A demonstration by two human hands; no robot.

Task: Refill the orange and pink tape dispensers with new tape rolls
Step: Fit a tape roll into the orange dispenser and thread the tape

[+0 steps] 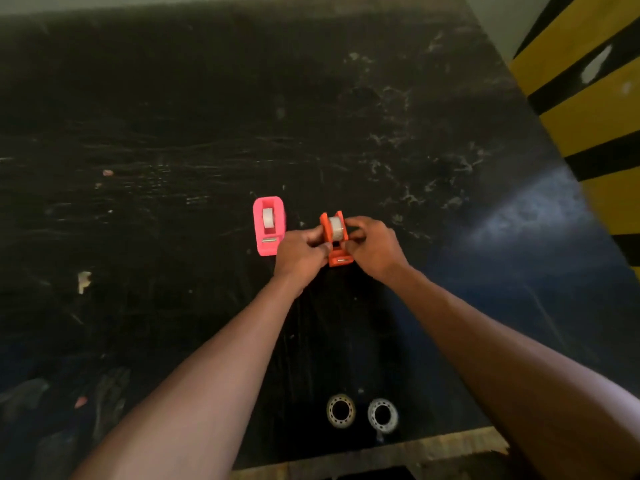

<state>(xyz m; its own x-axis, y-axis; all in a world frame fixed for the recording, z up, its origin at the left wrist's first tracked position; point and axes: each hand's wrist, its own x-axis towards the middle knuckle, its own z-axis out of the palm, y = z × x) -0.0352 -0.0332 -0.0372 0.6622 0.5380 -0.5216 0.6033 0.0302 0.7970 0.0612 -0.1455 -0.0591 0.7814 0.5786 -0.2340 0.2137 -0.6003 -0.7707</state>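
A dark, scuffed black tabletop (207, 133) fills nearly the whole view, streaked with pale scratches and whitish marks, with a few small scraps of debris towards its left side. Along its near edge runs a strip of bare pale wood. Past the right edge stands a surface painted in slanting yellow and black stripes (595, 109), and a pale wall shows beyond the far edge.

Near the middle of the tabletop lies the pink plastic tape dispenser (269, 225), flat on its base, its long axis running from the far edge to the near edge and its metal cutter at the near end. A clear tape roll (267, 218) sits in its well.

Just to its right, apart from it, is the orange plastic tape dispenser (335, 242), on the same axis, cutter end nearest the person. It looks raised at its far end, though whether it touches the tabletop is unclear. A second clear tape roll (335, 227) sits between its side walls. The left hand (300, 254) pinches the orange dispenser's left side, fingers curled, and the right hand (375, 245) grips its right side, fingertips by the roll.

Close to the near edge lie two flat empty tape cores (341, 410), side by side.
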